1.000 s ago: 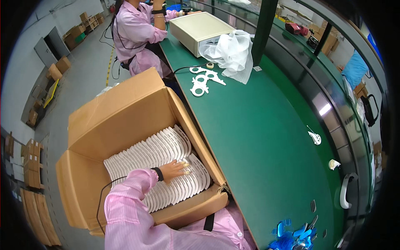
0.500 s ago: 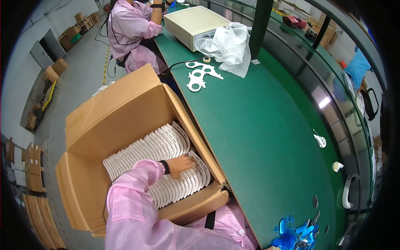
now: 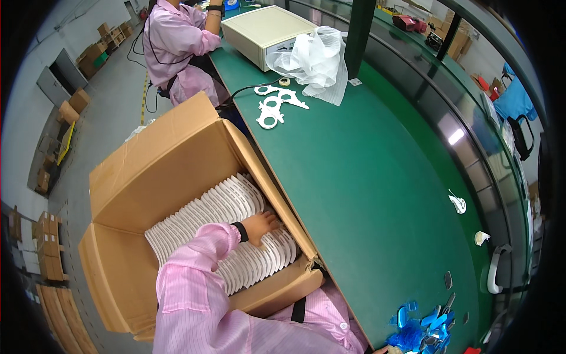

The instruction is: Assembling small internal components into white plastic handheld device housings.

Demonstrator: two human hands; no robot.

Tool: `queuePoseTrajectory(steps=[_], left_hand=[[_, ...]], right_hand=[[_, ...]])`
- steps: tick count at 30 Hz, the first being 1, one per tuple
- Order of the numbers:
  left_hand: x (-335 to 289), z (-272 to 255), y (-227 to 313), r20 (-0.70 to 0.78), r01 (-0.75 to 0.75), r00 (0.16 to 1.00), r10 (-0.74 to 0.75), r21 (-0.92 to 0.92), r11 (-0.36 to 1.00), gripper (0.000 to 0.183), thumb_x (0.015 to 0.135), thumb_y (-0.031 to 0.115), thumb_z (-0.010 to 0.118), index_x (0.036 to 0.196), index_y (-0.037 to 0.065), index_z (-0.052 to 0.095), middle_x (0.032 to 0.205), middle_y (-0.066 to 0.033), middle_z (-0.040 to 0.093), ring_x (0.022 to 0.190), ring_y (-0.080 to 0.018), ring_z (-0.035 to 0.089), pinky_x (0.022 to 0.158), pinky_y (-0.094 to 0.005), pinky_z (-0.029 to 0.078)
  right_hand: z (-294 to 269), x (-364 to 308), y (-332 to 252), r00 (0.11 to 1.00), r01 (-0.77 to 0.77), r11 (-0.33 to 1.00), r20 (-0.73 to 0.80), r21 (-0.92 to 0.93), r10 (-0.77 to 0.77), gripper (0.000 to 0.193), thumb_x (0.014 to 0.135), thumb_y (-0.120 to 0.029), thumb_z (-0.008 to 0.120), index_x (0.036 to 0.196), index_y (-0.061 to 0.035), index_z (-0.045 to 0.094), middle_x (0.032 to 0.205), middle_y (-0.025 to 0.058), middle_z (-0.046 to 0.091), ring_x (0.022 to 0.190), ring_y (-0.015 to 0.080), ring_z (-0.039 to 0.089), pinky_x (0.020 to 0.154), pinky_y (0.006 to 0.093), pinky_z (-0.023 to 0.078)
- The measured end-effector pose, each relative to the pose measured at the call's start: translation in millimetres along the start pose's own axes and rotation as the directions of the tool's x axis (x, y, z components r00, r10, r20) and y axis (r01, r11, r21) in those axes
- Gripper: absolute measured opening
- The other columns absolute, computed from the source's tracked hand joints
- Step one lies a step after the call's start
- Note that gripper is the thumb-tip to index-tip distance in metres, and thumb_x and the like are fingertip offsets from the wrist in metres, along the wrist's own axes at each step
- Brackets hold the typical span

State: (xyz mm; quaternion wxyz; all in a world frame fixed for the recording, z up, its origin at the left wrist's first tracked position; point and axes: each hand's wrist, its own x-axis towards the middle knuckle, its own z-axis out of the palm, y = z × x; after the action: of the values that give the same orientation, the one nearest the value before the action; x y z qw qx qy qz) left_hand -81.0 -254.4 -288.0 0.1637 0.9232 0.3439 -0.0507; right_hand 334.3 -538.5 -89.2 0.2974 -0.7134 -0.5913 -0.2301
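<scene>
Standing between white parts (image 3: pixel 213 203) and table (image 3: pixel 354 177) is a carton wall (image 3: pixel 268 186).

1. Workbench (image 3: pixel 359 189): long, green-topped.
2. Instrument case (image 3: pixel 265 29): beige, box-shaped, far end.
3. Packing sheet (image 3: pixel 312 59): white, crumpled, against the case.
4. Tape roll (image 3: pixel 284 82): small, near a black cable (image 3: pixel 240 91).
5. Ringed plastic parts (image 3: pixel 295 101): white, flat.
6. Small fittings (image 3: pixel 460 205): two, whitish, right side.
7. Blue film pieces (image 3: pixel 410 335): heaped, near end.
</scene>
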Motion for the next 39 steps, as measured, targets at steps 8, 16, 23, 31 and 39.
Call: queuePoseTrajectory(steps=[8,16,23,31,39], left_hand=[[-7,9,-15,0.001,-0.144,0.989,0.145,0.129,0.981,0.074,0.053,0.036,0.074,0.117,0.005,0.052,0.134,-0.0244,0.038,0.122,-0.0403,0.039,0.091,-0.0476,0.037],[11,51,-37,-0.115,-0.006,0.993,0.000,-0.048,0.999,0.078,0.056,0.041,0.071,0.121,0.002,0.051,0.125,-0.0222,0.049,0.114,-0.0369,0.046,0.089,-0.0497,0.037],[22,38,-16,-0.189,0.145,0.972,-0.142,-0.001,0.989,0.078,0.059,0.051,0.067,0.118,0.001,0.056,0.118,-0.0168,0.056,0.107,-0.0324,0.053,0.090,-0.0469,0.036],[19,14,-17,-0.178,0.000,0.983,-0.052,-0.283,0.959,0.066,0.057,0.032,0.073,0.114,0.000,0.059,0.117,-0.0186,0.057,0.110,-0.0364,0.051,0.098,-0.0441,0.036],[24,35,-45,-0.008,0.052,0.998,-0.055,-0.189,0.981,0.089,0.049,0.027,0.077,0.127,-0.002,0.045,0.120,-0.0237,0.050,0.105,-0.0392,0.052,0.089,-0.0400,0.045]], right_hand=[[15,4,-1,1.000,-0.020,0.999,-0.022,0.029,0.021,0.003,0.074,0.003,0.060,0.072,0.0007,0.059,0.071,0.0181,0.056,0.064,0.0341,0.053,0.062,0.0419,0.046],[17,11,-7,0.999,-0.043,0.999,-0.024,0.032,0.044,0.005,0.075,0.002,0.059,0.070,0.0006,0.059,0.070,0.0175,0.056,0.062,0.0330,0.052,0.061,0.0416,0.045],[24,8,3,0.995,-0.008,1.000,-0.097,0.027,0.010,0.007,0.075,-0.002,0.061,0.069,-0.0003,0.060,0.067,0.0159,0.055,0.059,0.0319,0.051,0.057,0.0400,0.042],[28,9,2,0.995,-0.015,1.000,-0.102,0.013,0.016,0.007,0.076,-0.002,0.060,0.068,-0.0011,0.060,0.065,0.0142,0.055,0.057,0.0299,0.050,0.055,0.0388,0.041],[42,19,-3,0.995,-0.002,0.999,-0.099,0.050,0.007,0.006,0.075,0.001,0.060,0.069,-0.0002,0.060,0.066,0.0140,0.054,0.057,0.0294,0.050,0.055,0.0388,0.041]])
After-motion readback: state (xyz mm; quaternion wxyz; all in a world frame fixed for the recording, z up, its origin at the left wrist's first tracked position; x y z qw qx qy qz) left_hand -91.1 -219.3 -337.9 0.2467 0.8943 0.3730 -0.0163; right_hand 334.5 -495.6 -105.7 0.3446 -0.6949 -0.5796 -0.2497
